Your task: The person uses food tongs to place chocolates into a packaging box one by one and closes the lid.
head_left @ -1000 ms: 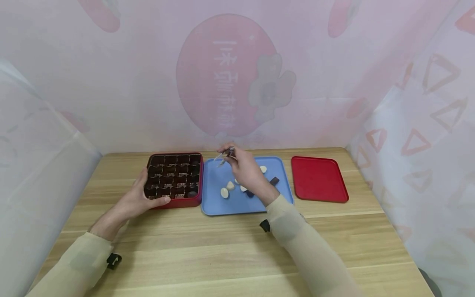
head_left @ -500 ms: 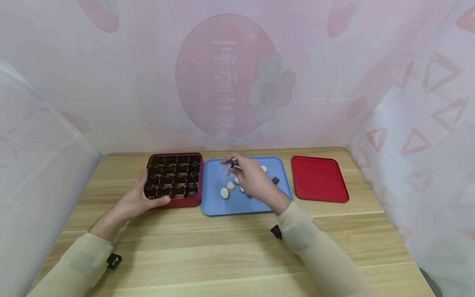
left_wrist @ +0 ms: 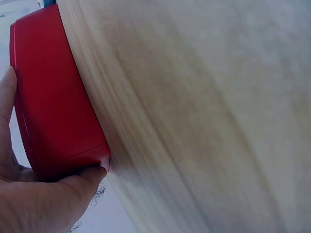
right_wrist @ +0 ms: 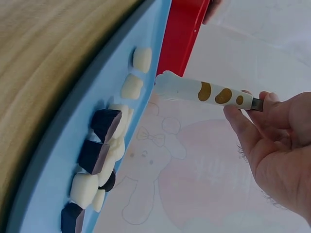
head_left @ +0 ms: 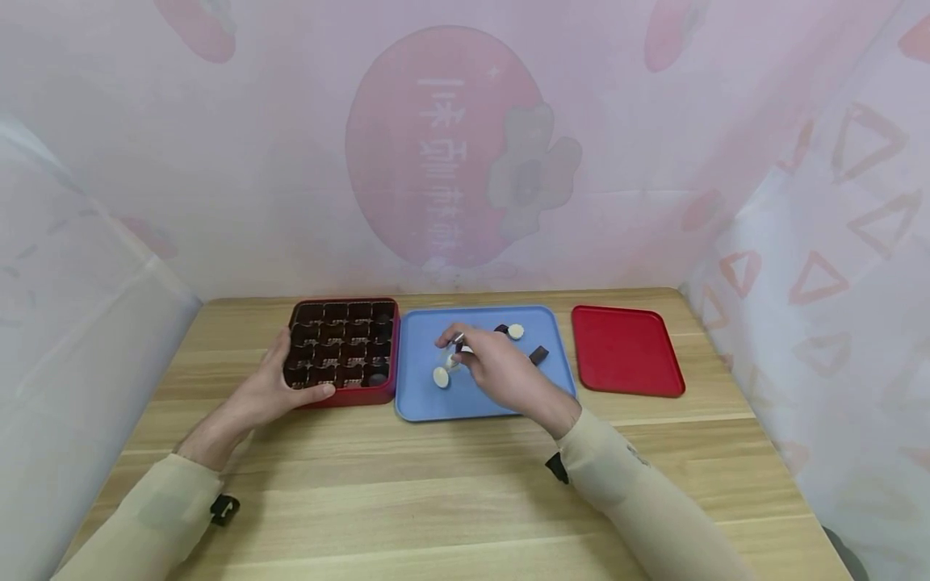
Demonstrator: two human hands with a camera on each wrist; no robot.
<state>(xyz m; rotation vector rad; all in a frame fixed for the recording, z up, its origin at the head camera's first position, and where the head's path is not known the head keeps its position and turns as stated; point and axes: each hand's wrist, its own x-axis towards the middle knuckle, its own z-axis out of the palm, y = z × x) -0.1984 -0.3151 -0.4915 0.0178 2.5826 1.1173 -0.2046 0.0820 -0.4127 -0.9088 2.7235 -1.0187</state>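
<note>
My left hand (head_left: 265, 391) grips the near left corner of a red box (head_left: 366, 395), thumb along its front wall. In the left wrist view the thumb presses the red box's wall (left_wrist: 58, 87). A dark divided insert (head_left: 330, 332) fills the box, with dark chocolates (head_left: 377, 379) in its right column. Over the blue tray (head_left: 417, 339) my right hand (head_left: 504, 367) pinches small tongs (right_wrist: 214, 93), white with gold spots and a paw-shaped tip. Their tips overlap a cream chocolate (head_left: 452, 361) in the head view. Another oval cream chocolate (head_left: 441, 377) lies just in front.
More cream and dark chocolates lie on the tray, among them a round cream one (head_left: 516, 332) and a dark block (head_left: 538, 355); the right hand hides some. A red lid (head_left: 628, 351) lies right of the tray. Behind the wooden table (head_left: 407, 484) hangs a pink printed sheet (head_left: 291, 145).
My right hand has moved to the right and toward me over the tray, bringing the tongs' tips down to the cream chocolates. The left hand and the box have stayed in place.
</note>
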